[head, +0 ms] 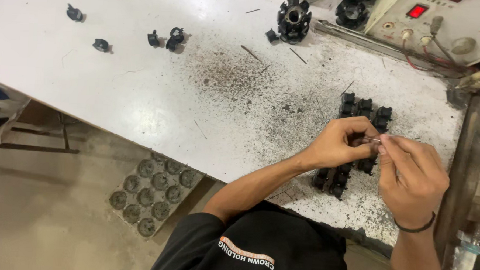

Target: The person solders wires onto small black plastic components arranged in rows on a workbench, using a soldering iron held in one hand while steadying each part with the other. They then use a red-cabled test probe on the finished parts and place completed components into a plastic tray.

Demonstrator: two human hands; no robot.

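Both hands' fingers [382,149] on thin pin [373,140] above black parts [364,109].

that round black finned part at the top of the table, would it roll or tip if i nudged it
The round black finned part seems to sit flat on its face on the white table, so it would probably slide, not roll. It looks squat, so tipping seems unlikely.

My left hand [341,142] covers the middle of the row of black plastic parts [358,136], so I cannot tell how many lie there. The thin pin [374,140] between my fingertips is too small to make out. Beyond the row, the grey control box [444,25] runs off the top edge. My right hand [413,177] hides the table [145,82] beneath it.
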